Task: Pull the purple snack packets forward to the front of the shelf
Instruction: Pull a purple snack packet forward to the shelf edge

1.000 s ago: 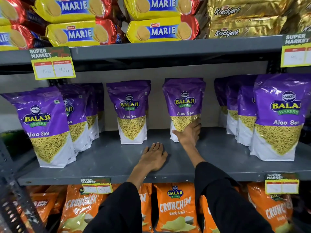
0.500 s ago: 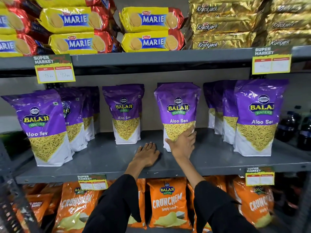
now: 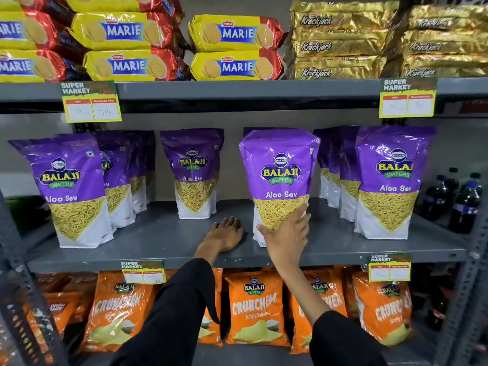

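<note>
The right hand [image 3: 286, 237] grips the lower front of a purple packet [image 3: 279, 178] standing near the shelf [image 3: 163, 239] front. The left hand [image 3: 224, 235] lies flat, fingers open, beside it.

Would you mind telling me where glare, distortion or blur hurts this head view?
Head view: glare streaks the held purple packet above its logo and the gold Krackjack packs; wide-angle distortion bows the shelf edge; the bottom left corner smears; the handwritten price tag is barely legible.
</note>
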